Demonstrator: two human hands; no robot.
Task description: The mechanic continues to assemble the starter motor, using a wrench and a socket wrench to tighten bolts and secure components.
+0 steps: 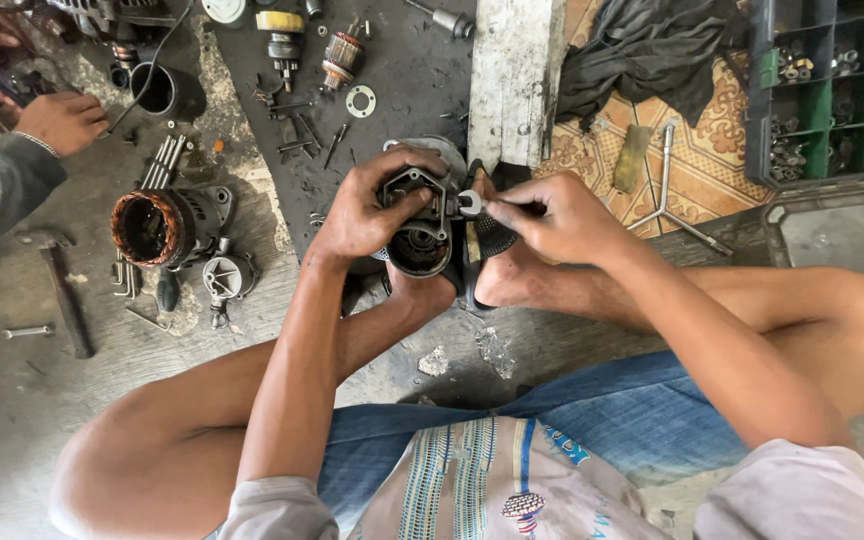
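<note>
Motor housing (418,215) — dull, grimy metal

The left hand (364,210) covers much of the dark motor housing (420,232); beside the housing, the small part pinched by the right hand (549,215) is too small to tell; above it, the parts tray (832,90) is cut off by the edge.

The left hand (364,212) grips the motor housing (420,222) above the floor (12,400); the right hand (549,215) pinches a small bearing (470,203) against its side.

Blue denim shorts (592,420), a striped pale shirt (472,480), an orange patterned mat (702,160), a green-and-grey compartment tray (832,90), coppery stator windings (147,228).
</note>
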